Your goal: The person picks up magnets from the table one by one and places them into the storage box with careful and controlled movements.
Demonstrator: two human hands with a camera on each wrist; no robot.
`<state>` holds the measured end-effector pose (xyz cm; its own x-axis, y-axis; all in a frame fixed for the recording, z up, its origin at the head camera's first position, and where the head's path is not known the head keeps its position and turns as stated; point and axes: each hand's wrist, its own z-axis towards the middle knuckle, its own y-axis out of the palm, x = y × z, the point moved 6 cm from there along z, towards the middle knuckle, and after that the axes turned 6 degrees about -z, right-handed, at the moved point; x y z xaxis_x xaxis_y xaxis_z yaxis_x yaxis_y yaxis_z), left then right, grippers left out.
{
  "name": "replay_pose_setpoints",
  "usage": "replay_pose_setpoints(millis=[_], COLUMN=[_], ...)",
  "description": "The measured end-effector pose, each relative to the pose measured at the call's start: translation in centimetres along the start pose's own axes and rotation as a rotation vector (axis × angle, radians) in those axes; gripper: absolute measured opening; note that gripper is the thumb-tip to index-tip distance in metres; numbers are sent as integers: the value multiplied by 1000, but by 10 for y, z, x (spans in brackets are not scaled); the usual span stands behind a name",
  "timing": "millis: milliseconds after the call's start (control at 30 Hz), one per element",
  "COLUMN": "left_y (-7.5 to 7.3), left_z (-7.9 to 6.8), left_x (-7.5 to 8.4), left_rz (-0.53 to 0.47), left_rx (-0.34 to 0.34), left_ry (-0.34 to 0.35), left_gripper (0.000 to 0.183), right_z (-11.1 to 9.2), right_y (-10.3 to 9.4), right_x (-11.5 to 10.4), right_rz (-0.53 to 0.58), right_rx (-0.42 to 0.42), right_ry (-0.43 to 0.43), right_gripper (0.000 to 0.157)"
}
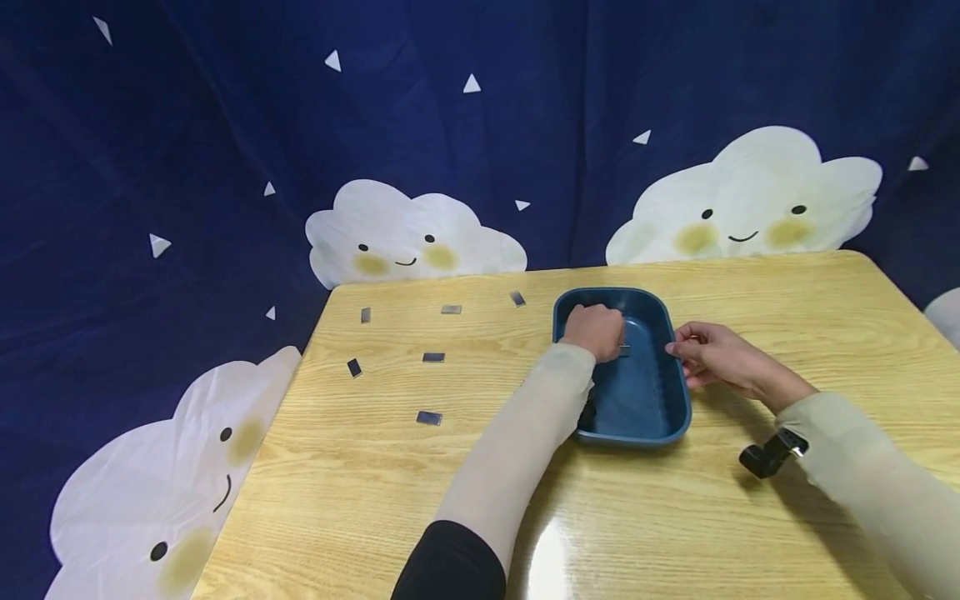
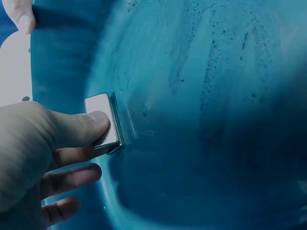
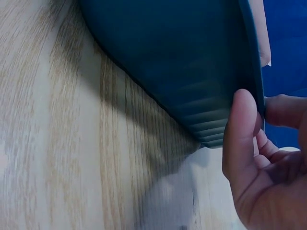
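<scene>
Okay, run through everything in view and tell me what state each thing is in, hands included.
Blue bin: upright, open-topped, on the wooden table
Left hand: inside the bin, pinching a metallic piece
Metallic piece: held, inside the bin
Right hand: pinching the bin's edge
Six small rectangles: lying apart on the table
Cloud-print curtain: hanging behind the table

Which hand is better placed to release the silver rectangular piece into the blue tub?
Probably the left hand: it pinches the silver rectangular piece inside the blue tub. The right hand grips the tub's rim.
</scene>
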<state>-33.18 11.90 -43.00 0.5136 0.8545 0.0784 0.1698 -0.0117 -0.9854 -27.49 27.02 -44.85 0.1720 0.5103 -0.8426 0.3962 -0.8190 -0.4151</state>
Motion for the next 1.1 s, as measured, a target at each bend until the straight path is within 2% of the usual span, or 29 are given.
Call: replay_pose_setpoints(millis=[300, 433, 667, 833, 1000, 1100], left_y=[-2, -2, -4, -2, -4, -5], left_z=[0, 0, -4, -8, -14, -16], left_x=[12, 15, 21, 18, 9, 6], left_rz=[135, 160, 196, 143, 59, 25], left_rx=[-17, -45, -56, -114, -134, -160], left_ry=[-14, -16, -14, -24, -22, -17], left_gripper=[11, 17, 18, 22, 14, 19], right_z=[-1, -1, 2, 3, 2, 2], right_y=[1, 1, 1, 2, 1, 1], right_x=[-2, -3, -1, -1, -2, -2], right_rz=[-17, -16, 2, 1, -10, -12], right_rx=[-4, -6, -7, -8, -4, -3], right_ry=[-5, -6, -3, -3, -3, -1], right_gripper=[25, 25, 24, 24, 22, 22])
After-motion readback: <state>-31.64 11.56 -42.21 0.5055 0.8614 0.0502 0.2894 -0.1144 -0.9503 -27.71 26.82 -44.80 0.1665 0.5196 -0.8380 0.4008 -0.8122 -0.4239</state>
